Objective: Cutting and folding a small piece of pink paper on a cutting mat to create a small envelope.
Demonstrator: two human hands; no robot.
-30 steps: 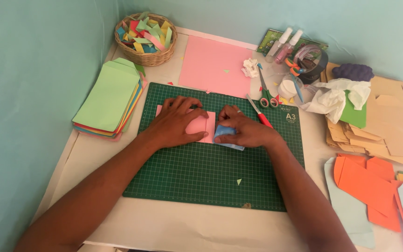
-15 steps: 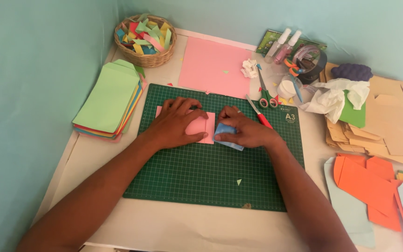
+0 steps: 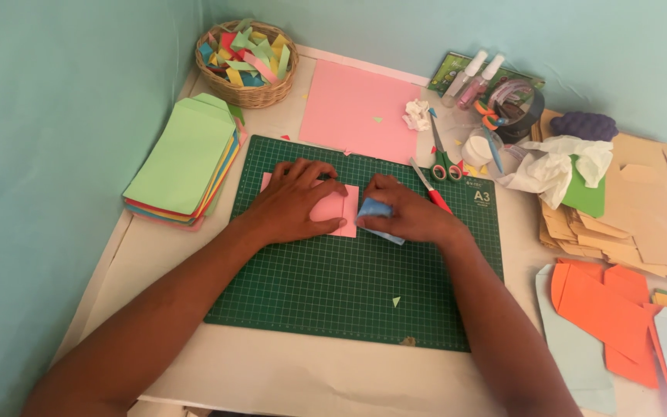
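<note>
Left hand [image 3: 295, 202] lay flat, fingers spread, pressing the pink paper [image 3: 333, 212] onto the cutting mat [image 3: 333, 301]. Not gripping, just pinning it down. Right hand [image 3: 407, 216] was pinched on the blue paper [image 3: 376, 212], thumb and fingers closed over its upper left corner.

Location: both pieces sat in the upper middle of the mat, blue touching the pink's right edge and seeming to overlap it slightly. Exact overlap was hidden by the fingers.

Handling, my read: both are thin craft sheets, very light, floppy, easy to crease or tear. They'd likely slide on the mat unless pinned. Best hold looked like a corner or edge pinch, with a flat palm on the other piece.

Orientation: pink was roughly rectangular, edges about square to the mat grid; long axis couldn't be told, hand covered too much. Blue was bent or folded, a lower corner pointing down-right toward the person; its long axis looked diagonal, upper left to lower right.

Nearby: red knife [image 3: 431, 188] just beside the right hand, scissors [image 3: 443, 158] above it, pink sheet [image 3: 360, 108] beyond the mat, envelope stack [image 3: 183, 158] left, scrap basket [image 3: 247, 62] top left.
</note>
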